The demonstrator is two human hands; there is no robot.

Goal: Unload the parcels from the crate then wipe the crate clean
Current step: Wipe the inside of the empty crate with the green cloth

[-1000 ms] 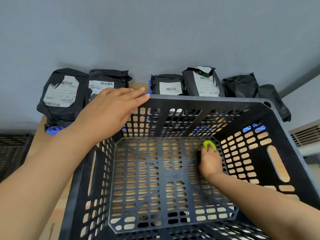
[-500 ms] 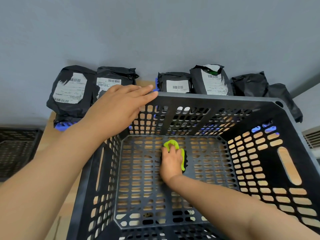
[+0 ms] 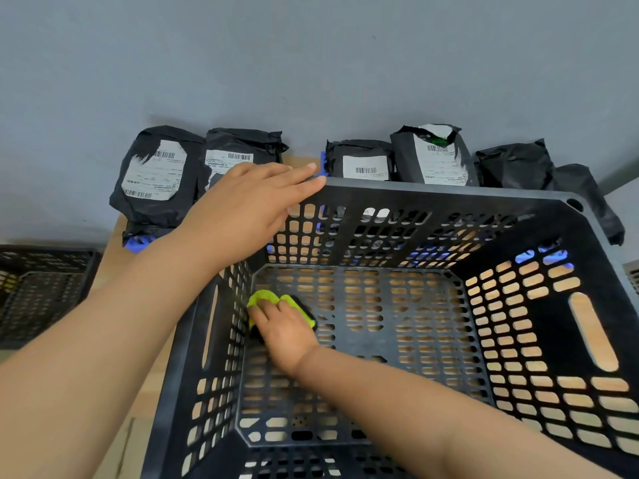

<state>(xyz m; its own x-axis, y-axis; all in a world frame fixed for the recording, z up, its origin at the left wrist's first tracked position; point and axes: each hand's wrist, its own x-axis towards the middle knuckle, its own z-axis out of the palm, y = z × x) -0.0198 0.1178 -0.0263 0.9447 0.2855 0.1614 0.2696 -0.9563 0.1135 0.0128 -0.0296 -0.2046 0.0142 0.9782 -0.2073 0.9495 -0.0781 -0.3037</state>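
six parcels, two crates, one sponge

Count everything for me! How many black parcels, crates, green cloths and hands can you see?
Black parcels: 6
Black crates: 2
Green cloth: 1
Hands: 2
Total: 11

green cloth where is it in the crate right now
In the head view the green cloth lies on the floor of the crate, by its left wall, pressed under the right hand.
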